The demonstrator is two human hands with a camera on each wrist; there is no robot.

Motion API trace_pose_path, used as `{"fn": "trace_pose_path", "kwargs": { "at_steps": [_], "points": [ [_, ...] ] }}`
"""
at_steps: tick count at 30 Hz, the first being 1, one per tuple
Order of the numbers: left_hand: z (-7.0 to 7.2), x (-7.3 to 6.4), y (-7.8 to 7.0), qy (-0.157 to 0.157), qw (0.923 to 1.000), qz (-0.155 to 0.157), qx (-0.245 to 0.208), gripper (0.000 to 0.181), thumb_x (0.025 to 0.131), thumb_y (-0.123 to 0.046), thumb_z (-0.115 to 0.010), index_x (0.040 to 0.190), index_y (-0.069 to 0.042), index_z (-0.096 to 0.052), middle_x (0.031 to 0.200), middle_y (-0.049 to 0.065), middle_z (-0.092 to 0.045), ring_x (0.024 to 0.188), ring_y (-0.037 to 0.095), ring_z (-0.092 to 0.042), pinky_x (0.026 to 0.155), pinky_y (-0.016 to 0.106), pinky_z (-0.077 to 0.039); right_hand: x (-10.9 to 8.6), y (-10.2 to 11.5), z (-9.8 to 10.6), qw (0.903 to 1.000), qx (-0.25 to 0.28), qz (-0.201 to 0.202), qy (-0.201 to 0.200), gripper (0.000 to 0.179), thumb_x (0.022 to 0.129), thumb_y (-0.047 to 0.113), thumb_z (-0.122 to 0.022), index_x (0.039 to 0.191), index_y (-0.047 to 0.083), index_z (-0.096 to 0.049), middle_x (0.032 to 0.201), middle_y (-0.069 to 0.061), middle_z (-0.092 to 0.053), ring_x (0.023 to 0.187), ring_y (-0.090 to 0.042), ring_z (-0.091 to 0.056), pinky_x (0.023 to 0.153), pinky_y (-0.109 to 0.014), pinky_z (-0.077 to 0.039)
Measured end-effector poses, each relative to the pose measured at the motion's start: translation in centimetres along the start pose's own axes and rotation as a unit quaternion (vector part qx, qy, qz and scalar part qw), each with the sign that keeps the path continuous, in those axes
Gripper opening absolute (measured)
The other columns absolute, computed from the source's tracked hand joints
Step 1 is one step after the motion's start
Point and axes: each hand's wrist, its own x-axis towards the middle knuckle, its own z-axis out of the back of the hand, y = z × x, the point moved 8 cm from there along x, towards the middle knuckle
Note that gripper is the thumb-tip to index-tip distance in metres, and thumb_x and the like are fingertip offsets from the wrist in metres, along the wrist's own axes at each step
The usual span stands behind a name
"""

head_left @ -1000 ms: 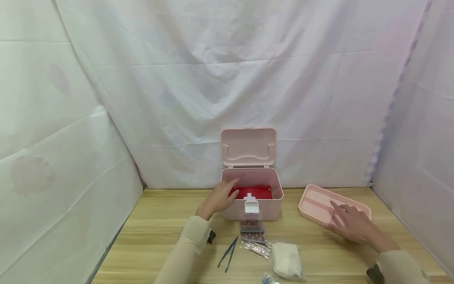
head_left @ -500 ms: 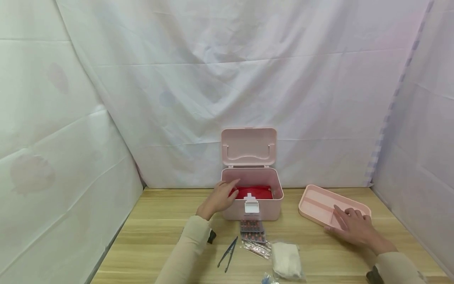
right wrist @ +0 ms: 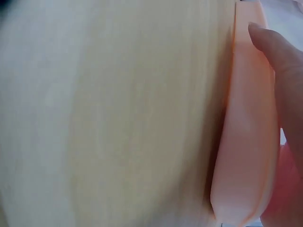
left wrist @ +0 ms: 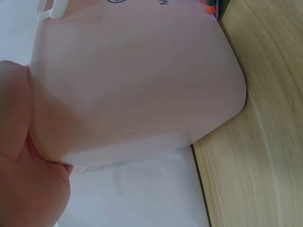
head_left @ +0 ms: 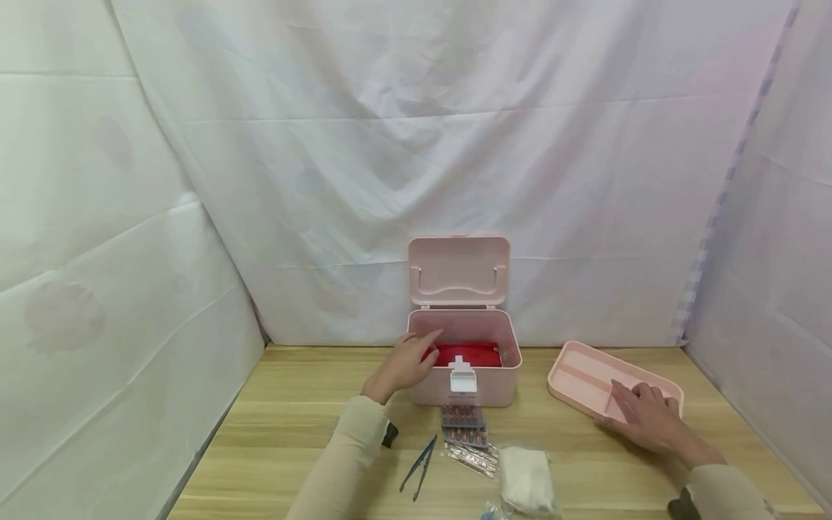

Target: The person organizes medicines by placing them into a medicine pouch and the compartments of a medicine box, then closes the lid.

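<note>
A pink medicine box [head_left: 429,390] stands with its lid up and a red pouch [head_left: 471,354] inside. My left hand [head_left: 403,367] rests over the box's front left corner, fingers extended above the opening; the left wrist view has the palm against the rim of the box [left wrist: 137,85]. On the right lies a pink divided tray [head_left: 585,386]. My right hand [head_left: 650,422] holds its near edge, with the thumb [right wrist: 274,47] on the outer wall of the tray [right wrist: 244,146] and the other fingers over the inside.
In front of the box lie capsule blister packs [head_left: 464,426], thin silvery packets [head_left: 472,458], blue tweezers [head_left: 422,462] and a bagged white pad [head_left: 526,480]. A small clear bag with something blue [head_left: 490,513] sits at the bottom edge. White curtains [head_left: 325,180] enclose the table.
The right hand's fingers have shifted slightly to the right over the tray. The left hand, box and tray stay where they were; the head view has moved a little.
</note>
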Motion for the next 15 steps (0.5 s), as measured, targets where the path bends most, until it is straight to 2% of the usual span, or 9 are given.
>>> {"fn": "trace_pose_path", "kwargs": {
  "at_steps": [6, 11, 15],
  "points": [
    [0.0, -0.1, 0.0, 0.005, 0.9999, 0.009, -0.012, 0.047, 0.102, -0.020, -0.050, 0.147, -0.005, -0.046, 0.068, -0.007, -0.054, 0.109, 0.025, -0.063, 0.116, 0.049, -0.028, 0.2, 0.1, 0.0, 0.9998, 0.014, -0.001, -0.010, 0.086, 0.081, 0.061, -0.070, 0.138, -0.002, -0.053, 0.104, -0.017, -0.052, 0.098, -0.035, -0.045, 0.075, -0.051, -0.028],
    [0.0, 0.0, 0.0, 0.005, 0.9998, 0.009, -0.015, 0.047, 0.102, -0.021, -0.050, 0.147, -0.005, -0.046, 0.071, -0.007, -0.057, 0.107, 0.023, -0.064, 0.117, 0.048, -0.028, 0.6, 0.9, 1.0, 0.9992, 0.004, 0.019, -0.035, 0.080, 0.080, 0.059, -0.073, 0.133, 0.000, -0.057, 0.098, -0.012, -0.051, 0.093, -0.033, -0.045, 0.074, -0.050, -0.027],
    [0.0, 0.1, 0.0, -0.002, 0.9999, 0.000, -0.014, 0.047, 0.103, -0.023, -0.051, 0.146, -0.004, -0.047, 0.085, -0.002, -0.066, 0.105, 0.020, -0.064, 0.115, 0.047, -0.031, 0.9, 2.0, 2.5, 0.9973, -0.005, 0.040, -0.060, 0.074, 0.079, 0.054, -0.076, 0.130, 0.003, -0.059, 0.093, -0.009, -0.050, 0.088, -0.032, -0.045, 0.072, -0.049, -0.029]
  ]
}}
